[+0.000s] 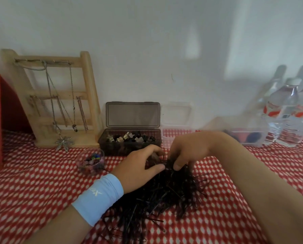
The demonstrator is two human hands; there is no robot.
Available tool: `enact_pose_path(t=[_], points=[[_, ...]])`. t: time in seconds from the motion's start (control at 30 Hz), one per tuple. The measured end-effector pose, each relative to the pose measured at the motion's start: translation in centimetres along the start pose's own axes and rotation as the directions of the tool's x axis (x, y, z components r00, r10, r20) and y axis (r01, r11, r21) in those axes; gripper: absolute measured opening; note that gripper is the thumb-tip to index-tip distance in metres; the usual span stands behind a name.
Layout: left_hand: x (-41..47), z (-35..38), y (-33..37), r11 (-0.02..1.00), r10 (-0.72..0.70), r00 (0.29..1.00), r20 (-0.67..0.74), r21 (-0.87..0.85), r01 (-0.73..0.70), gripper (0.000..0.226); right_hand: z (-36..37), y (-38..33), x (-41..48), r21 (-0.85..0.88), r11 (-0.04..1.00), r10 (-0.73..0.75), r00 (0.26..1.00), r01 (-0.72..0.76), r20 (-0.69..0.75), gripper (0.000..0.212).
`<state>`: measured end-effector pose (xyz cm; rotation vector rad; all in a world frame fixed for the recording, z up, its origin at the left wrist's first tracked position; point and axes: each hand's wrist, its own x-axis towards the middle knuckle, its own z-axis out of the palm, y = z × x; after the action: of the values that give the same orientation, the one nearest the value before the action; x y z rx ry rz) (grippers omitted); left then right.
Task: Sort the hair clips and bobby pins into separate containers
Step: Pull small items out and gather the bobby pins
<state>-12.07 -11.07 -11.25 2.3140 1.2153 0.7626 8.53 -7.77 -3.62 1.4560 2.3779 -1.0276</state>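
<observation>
Under left hand (138, 167), right hand (187, 150): bobby pins (166, 196) (near-far)

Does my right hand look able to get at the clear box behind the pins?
Probably yes: the right hand sits just in front of the clear box, whose lid stands open, with nothing between them. It is pinching bobby pins.

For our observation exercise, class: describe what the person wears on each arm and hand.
The left hand and right hand are bare: no gloves, no visible rings. The left wrist wears a light blue wristband with a white logo. The right forearm has no sleeve.
</observation>
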Motion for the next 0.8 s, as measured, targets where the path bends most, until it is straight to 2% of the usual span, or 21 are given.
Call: enact_pose_path(t=[0.13, 0.3, 0.43, 0.53, 0.6, 0.7, 0.73, 0.8], points=[[-0.3, 0.0, 0.0, 0.988, -0.047, 0.993, -0.109, -0.15, 0.03, 0.033, -0.3, 0.3, 0.2, -0.134, 0.99, -0.043, 0.999, 0.04, -0.023, 0.015], [-0.5, 0.3, -0.1, 0.974, -0.088, 0.993, -0.079, -0.216, 0.069, 0.037, -0.4, 0.8, 0.5, -0.132, 0.989, -0.077, 0.997, 0.073, -0.03, 0.015], [-0.5, 0.3, 0.0, 0.967, -0.129, 0.989, -0.076, -0.229, 0.108, 0.04, -0.4, 0.6, 0.3, -0.009, 0.997, -0.08, 0.993, 0.079, -0.092, 0.023], [-0.4, 0.3, 0.2, 0.97, -0.133, 0.986, -0.103, -0.22, 0.108, 0.033, -0.1, 0.5, 0.0, 0.065, 0.997, -0.02, 0.988, 0.03, -0.152, 0.027], [-0.3, 0.4, 0.5, 0.965, -0.137, 0.981, -0.134, -0.241, 0.101, 0.027, 0.5, 0.2, -0.2, 0.248, 0.969, 0.026, 0.985, 0.017, -0.168, 0.024], [-0.2, 0.3, 0.8, 0.961, -0.142, 0.967, -0.212, -0.265, 0.083, 0.022, 1.4, -0.2, -0.3, 0.536, 0.844, 0.035, 0.994, 0.028, -0.107, 0.019], [-0.1, 0.2, 1.0, 0.961, -0.143, 0.959, -0.244, -0.265, 0.076, 0.02, 1.5, -0.2, -0.3, 0.575, 0.817, 0.003, 0.996, 0.05, -0.091, 0.019], [0.0, 0.0, 1.4, 0.96, -0.141, 0.946, -0.292, -0.275, 0.058, 0.02, 1.6, -0.3, -0.6, 0.532, 0.84, -0.056, 0.993, 0.105, -0.109, 0.021]])
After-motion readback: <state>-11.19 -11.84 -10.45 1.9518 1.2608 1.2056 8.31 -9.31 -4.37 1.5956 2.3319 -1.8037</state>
